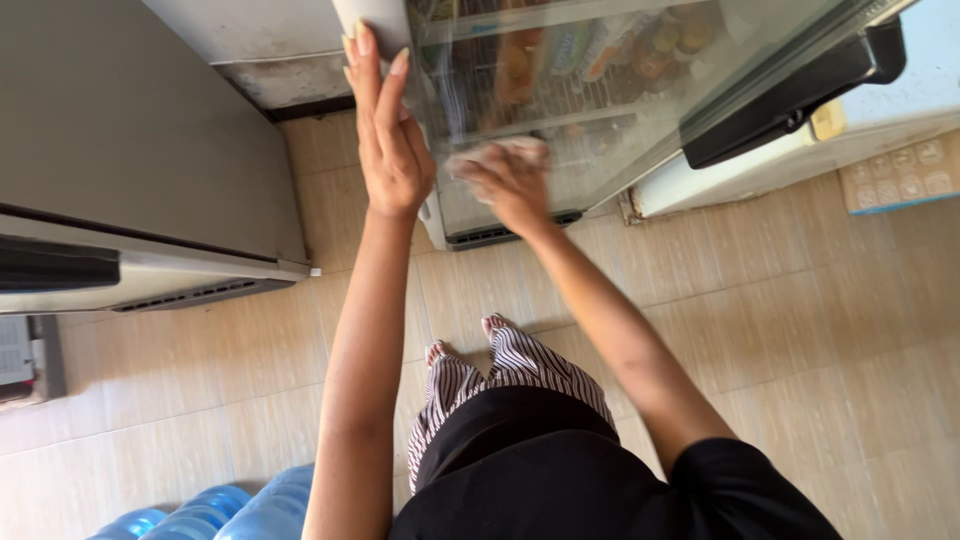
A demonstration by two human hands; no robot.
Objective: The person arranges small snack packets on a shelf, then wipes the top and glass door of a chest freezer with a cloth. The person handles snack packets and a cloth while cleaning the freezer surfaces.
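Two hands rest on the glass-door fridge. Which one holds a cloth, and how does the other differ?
The right hand presses a pale cloth on the glass door; the left hand lies flat and bare along the door's edge.

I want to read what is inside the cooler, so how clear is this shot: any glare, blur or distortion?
Head view: daylight is bright; the glass door carries pale glare that washes out the bottles behind it; the right hand and its cloth are motion-blurred; the left hand is sharp; wide-angle distortion slants the cooler and the tiled floor.
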